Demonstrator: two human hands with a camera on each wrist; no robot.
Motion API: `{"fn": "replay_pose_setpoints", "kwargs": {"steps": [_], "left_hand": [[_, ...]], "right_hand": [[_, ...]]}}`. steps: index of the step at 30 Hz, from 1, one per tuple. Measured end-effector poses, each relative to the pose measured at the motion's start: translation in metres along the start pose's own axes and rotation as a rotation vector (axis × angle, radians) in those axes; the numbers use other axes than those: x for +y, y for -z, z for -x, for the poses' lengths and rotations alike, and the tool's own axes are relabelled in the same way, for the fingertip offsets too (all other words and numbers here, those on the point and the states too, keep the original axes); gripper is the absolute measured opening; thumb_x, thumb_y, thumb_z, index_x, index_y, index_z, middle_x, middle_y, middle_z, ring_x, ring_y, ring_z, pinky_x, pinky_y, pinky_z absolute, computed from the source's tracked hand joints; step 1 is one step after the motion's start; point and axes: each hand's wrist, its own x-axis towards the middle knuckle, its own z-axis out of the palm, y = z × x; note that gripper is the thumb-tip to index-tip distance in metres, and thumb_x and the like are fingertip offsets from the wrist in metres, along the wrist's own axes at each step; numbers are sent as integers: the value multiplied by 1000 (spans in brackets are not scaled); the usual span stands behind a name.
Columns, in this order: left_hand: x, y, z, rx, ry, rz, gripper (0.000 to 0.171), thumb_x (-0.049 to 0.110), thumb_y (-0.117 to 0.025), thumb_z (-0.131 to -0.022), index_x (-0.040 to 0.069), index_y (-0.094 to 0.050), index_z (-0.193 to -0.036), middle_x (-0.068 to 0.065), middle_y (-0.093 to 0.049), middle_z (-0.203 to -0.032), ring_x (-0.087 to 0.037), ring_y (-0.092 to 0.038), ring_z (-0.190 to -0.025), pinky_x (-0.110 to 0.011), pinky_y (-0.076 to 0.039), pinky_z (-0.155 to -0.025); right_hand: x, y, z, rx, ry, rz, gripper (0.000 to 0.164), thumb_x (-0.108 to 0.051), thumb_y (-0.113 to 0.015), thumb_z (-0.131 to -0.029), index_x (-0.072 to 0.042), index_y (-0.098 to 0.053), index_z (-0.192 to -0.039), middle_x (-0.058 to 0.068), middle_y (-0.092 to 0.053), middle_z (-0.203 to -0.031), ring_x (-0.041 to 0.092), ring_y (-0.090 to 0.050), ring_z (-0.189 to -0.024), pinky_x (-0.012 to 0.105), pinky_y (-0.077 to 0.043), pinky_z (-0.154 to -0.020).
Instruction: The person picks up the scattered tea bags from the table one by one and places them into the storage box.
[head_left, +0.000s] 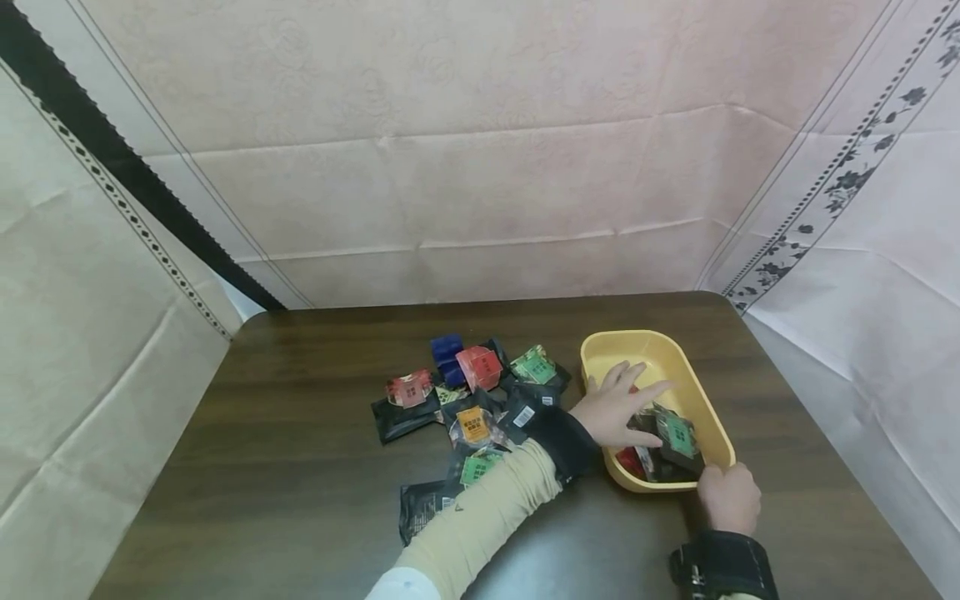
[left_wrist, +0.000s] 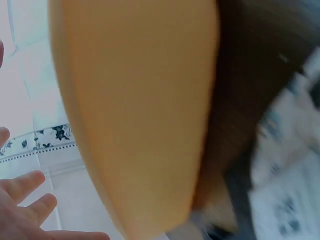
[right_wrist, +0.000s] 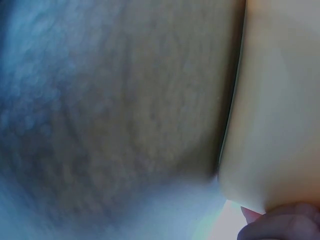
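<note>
A yellow plastic basin stands at the right of the table, with several small dark packets bearing green and red labels in its near end. Over the basin my left hand has its fingers spread, above the packets; nothing shows in its grip. In the left wrist view, the left hand's fingers are apart beside the basin's wall. My right hand grips the basin's rim at the near right corner. The right wrist view shows its curled fingers at the basin's edge.
Left of the basin lies a loose pile of small packets with red, orange and green labels, partly under my left forearm. A blue packet is at the pile's back. Pale patterned cloth hangs behind the brown table.
</note>
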Motion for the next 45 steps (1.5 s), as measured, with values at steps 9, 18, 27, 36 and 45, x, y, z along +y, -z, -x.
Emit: {"fn": "replay_pose_setpoints", "kwargs": {"steps": [9, 18, 27, 36, 45], "left_hand": [[-37, -1, 32, 55, -35, -74, 83, 52, -64, -78, 26, -22, -145, -8, -17, -148, -25, -13, -135, -55, -28, -98], [-59, -10, 49, 54, -24, -167, 81, 53, -67, -74, 17, -35, -139, -7, -36, -136, -23, -34, -124, -39, -41, -89], [-61, -37, 54, -94, 39, -316, 85, 59, -69, -67, 31, -36, -140, -5, -40, -135, -25, -36, -123, -51, -36, -93], [-59, -40, 61, -30, -49, -419, 41, 38, -61, -85, 36, -55, -125, 1, -54, -109, -17, -50, -103, -45, -42, -87], [-62, -36, 62, 98, -124, -355, 28, 26, -61, -86, 28, -63, -115, 4, -55, -97, -11, -55, -88, -26, -43, -67]], "right_hand": [[-1, 5, 2, -9, -6, -15, 40, -17, -29, -87, 18, -41, -103, 38, -45, -99, 51, -45, -88, 58, -37, -71], [-2, 7, -2, 3, 2, -9, 41, -17, -29, -86, 19, -42, -102, 37, -46, -95, 48, -46, -83, 56, -38, -68], [-2, 4, -1, -5, 3, 0, 40, -16, -29, -86, 19, -41, -101, 37, -46, -95, 47, -46, -82, 55, -38, -67], [-3, 2, 2, -6, 13, 6, 40, -16, -29, -86, 19, -42, -100, 38, -46, -97, 50, -46, -86, 57, -37, -71], [-2, 2, 3, -11, 6, -4, 40, -16, -29, -86, 19, -41, -101, 36, -47, -93, 46, -46, -80, 53, -38, -65]]}}
